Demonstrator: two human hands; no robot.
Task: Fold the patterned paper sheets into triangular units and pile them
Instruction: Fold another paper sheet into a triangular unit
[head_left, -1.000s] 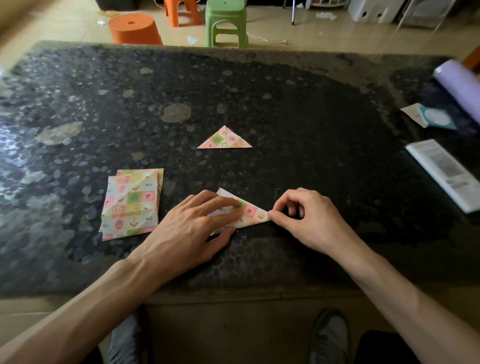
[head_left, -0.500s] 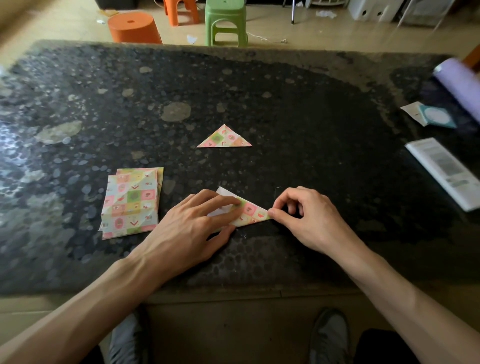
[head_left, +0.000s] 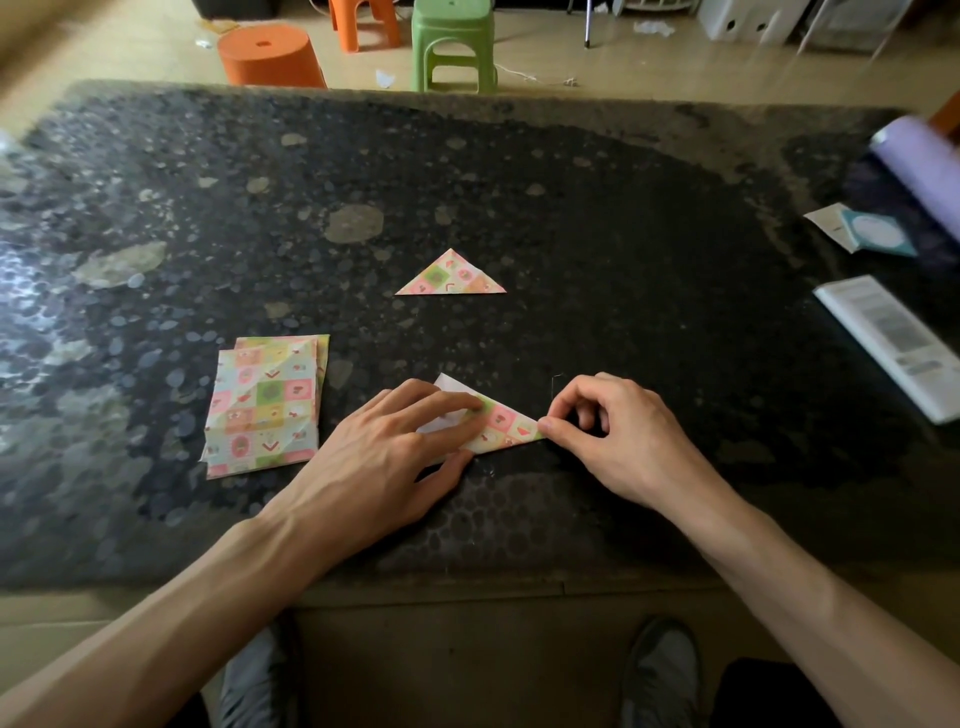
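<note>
Half-folded sheet (head_left: 501, 423) near front edge of table (head_left: 623, 234), centre. Left hand (head_left: 384, 457) flat, fingers pressing it down. Right hand (head_left: 613, 436) pinching its right tip. Paper probably thin, light, limp, apt to slide: grip corners. Finished triangle (head_left: 449, 275) mid-table; flat sheets (head_left: 265, 405) toward left edge.

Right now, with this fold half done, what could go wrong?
The right hand pinches only the corner tip of the half-folded patterned paper sheet; it may slip there, skewing the crease.
The left hand presses flat fingers on it; if they slide on the dark speckled table, edges could misalign.
The stack of unfolded patterned sheets lies close beside the left hand; a sweep might scatter it.
</note>
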